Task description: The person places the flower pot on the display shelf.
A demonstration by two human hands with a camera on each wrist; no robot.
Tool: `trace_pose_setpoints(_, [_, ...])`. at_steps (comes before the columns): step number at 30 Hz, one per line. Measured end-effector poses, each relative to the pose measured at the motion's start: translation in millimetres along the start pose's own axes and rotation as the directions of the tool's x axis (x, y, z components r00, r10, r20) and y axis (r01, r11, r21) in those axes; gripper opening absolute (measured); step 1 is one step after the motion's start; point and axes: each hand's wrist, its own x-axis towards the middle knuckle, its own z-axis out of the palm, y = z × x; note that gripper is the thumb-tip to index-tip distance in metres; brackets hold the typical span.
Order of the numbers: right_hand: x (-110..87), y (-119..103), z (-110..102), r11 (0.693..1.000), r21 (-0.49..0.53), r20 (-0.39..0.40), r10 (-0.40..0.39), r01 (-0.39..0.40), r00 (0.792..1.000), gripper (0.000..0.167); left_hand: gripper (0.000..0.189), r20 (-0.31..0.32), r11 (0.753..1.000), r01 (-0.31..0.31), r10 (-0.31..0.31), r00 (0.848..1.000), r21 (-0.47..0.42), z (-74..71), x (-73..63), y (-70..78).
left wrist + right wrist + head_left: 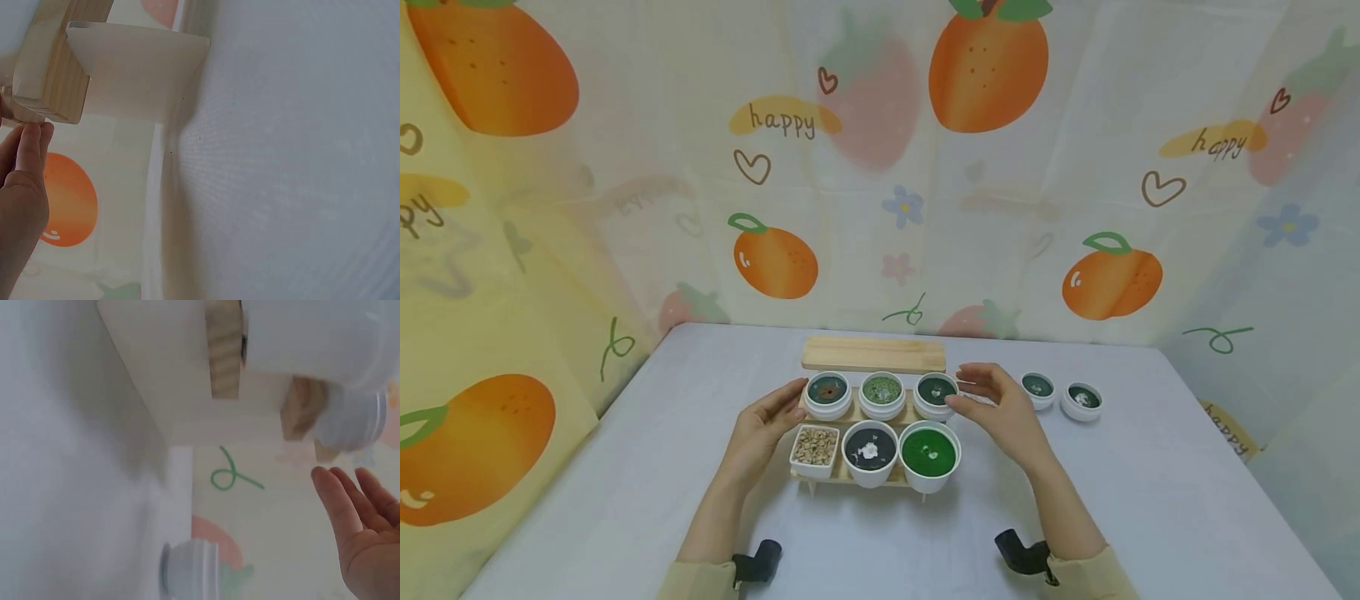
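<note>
A two-tier wooden stand [831,478] holds small white cups. Its back row has a cup of brown-centred dark green content [827,388], a speckled green cup [882,389] and a dark green cup [936,390]. In front are a square dish of pale oat-like flakes [815,447], a dark cup with a white patch [870,451] and a bright green cup [931,454]. My left hand [762,427] holds the left end of the upper plank [28,114] between thumb and fingers. Beside the back right cup, my right hand [1006,415] has its fingers extended, apart from the stand.
Behind the stand lies a plain wooden board [872,354]. Two more small white cups, one dark green [1038,389] and one with a white patch [1082,402], stand right of my right hand. A white cloth [647,492] covers the table, with a fruit-patterned curtain [865,200] behind.
</note>
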Motion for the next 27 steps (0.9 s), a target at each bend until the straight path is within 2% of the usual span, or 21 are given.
trace_pose_setpoints(3, [2.6,4.0,-12.8,1.0,0.002,-0.089,-0.01,0.01,0.996,0.051,0.059,-0.001,1.0,-0.003,0.003,1.0,-0.004,-0.5,0.0,0.0])
trace_pose_setpoints(6, [5.8,10.0,-26.0,0.999,0.04,-0.207,-0.003,0.011,0.978,0.046,0.059,0.0,1.0,-0.005,0.005,1.0,-0.001,-1.1,0.3,-0.2])
trace_pose_setpoints(10, [9.3,22.0,-43.3,0.995,0.096,-0.337,0.037,-0.005,0.941,0.047,0.059,0.003,1.0,0.001,-0.001,1.0,-0.002,-0.7,1.0,-0.2])
trace_pose_setpoints(16, [12.8,47.2,-67.6,0.99,0.07,-0.479,0.143,-0.124,0.866,0.051,0.059,-0.003,1.0,0.013,-0.013,1.0,-0.005,0.3,1.1,0.6])
trace_pose_setpoints(18, [13.3,55.1,-74.8,0.984,0.083,-0.506,0.178,-0.159,0.844,0.055,0.059,-0.004,1.0,0.013,-0.013,1.0,-0.007,0.3,0.8,0.9])
trace_pose_setpoints(20, [13.0,62.2,-81.5,0.978,0.108,-0.517,0.209,-0.179,0.83,0.059,0.059,-0.004,1.0,0.014,-0.014,1.0,-0.009,0.2,0.3,1.3])
trace_pose_setpoints(27, [9.1,80.8,-96.4,0.953,0.169,-0.487,0.304,-0.253,0.819,0.071,0.059,-0.007,1.0,0.019,-0.019,1.0,-0.002,0.2,0.5,1.0])
